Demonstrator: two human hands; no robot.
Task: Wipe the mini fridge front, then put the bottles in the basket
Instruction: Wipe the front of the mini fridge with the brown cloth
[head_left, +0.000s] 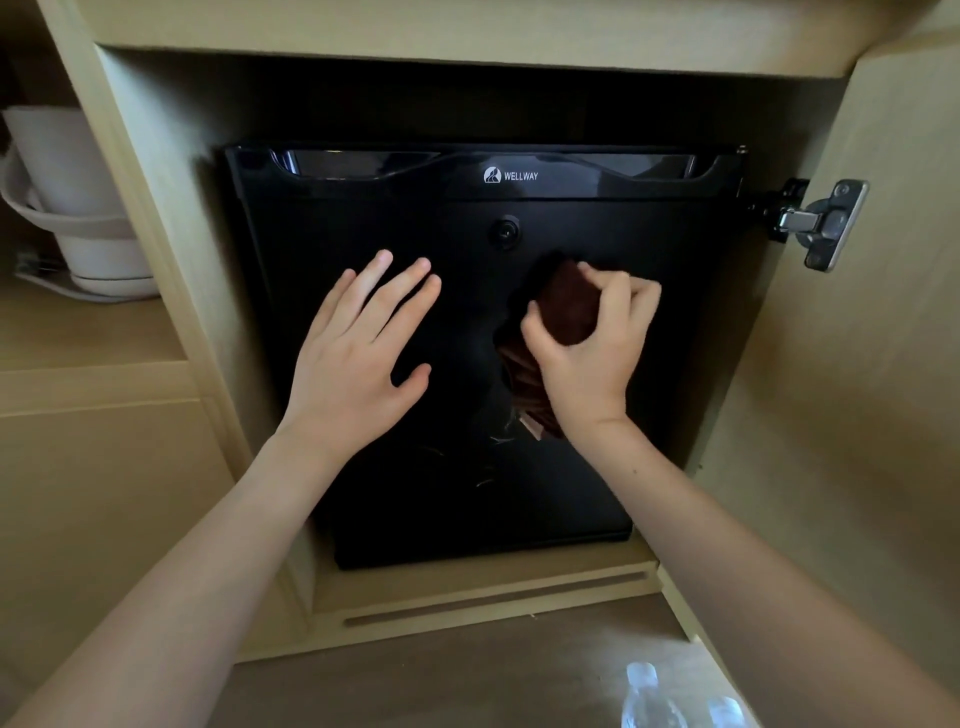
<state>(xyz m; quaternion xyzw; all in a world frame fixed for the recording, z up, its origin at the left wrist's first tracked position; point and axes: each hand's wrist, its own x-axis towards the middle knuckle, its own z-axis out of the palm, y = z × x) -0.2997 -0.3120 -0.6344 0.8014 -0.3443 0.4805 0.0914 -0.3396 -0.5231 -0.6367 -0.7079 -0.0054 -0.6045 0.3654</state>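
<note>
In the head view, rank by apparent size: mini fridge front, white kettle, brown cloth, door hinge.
1. mini fridge front
2. white kettle, partly hidden by the cabinet wall
3. brown cloth and door hinge look alike; the right hand covers part of the cloth.

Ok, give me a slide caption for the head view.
Right hand grips a brown cloth against the black mini fridge front; left hand lies flat beside it.
</note>
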